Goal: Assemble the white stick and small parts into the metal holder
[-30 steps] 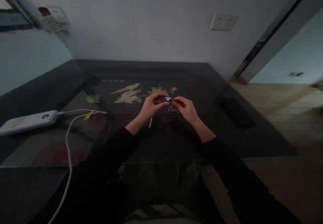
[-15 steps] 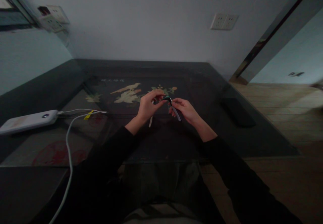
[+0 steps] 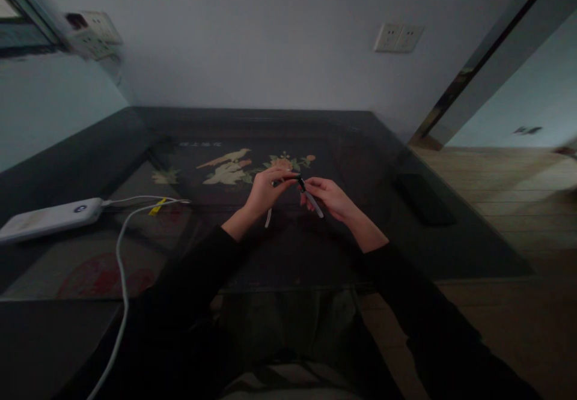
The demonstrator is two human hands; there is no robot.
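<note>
Above the middle of the dark table, both hands hold what looks like a wristwatch (image 3: 315,205) with a pale grey strap. My left hand (image 3: 265,193) pinches its small dark body between thumb and fingers. A pale strip of strap (image 3: 268,217) hangs beneath that palm. Close beside it, my right hand (image 3: 330,196) has thumb and fingers closed on the grey strap near the body, and the strap's end points down toward me. The fingers hide most of the watch body.
On the left lies a white power bank (image 3: 51,220) with a white cable (image 3: 121,256) running off the near edge and a yellow tag (image 3: 157,207) on it. A dark phone-like slab (image 3: 425,200) lies at right. Behind the table (image 3: 288,262) stands a wall with sockets (image 3: 398,38).
The watch body has turned between my fingers, its greenish face now less visible, and the grey strap shows more side-on. Both hands stay in nearly the same place.
</note>
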